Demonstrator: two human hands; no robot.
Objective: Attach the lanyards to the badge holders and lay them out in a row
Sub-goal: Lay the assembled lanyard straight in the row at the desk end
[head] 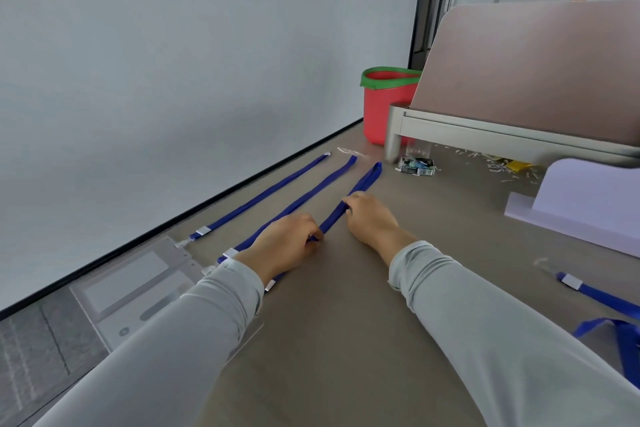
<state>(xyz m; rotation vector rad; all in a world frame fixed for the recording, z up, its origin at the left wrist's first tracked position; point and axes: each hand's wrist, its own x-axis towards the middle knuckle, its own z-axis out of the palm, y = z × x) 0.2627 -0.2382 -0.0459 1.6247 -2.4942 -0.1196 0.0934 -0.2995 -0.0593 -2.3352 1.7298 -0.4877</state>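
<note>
Blue 3rd lanyard is pinched by left hand and right hand; an uneven tug could skew it across the middle lanyard.

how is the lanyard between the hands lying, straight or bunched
Straight: the lanyard lies flat on the table, held by left hand and right hand.

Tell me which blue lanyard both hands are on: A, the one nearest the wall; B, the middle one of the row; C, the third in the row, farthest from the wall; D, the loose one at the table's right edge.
C: the left hand and the right hand both hold the third lanyard, the rightmost of the row.
</note>
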